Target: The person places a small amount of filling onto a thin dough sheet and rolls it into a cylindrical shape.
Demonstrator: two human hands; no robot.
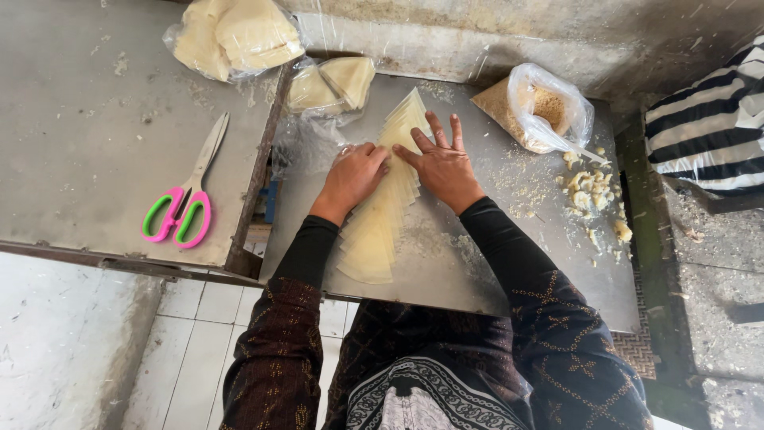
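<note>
Steel table (477, 271) bears fanned pastry sheets (380, 227), crumb bag (535, 107), scissors (185, 199).

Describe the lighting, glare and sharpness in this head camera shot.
Head view: soft, even daylight, with only faint shadows under the left hand and right hand on the fanned pastry sheets; dull sheen on the metal table; glare on the plastic crumb bag; wide-angle bending at the edges; everything reasonably sharp.

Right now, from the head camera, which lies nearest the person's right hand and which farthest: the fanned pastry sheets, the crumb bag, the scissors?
From the right hand:
1. Fanned pastry sheets, under it.
2. Crumb bag, to its right.
3. Scissors, far left, on the other table.
</note>
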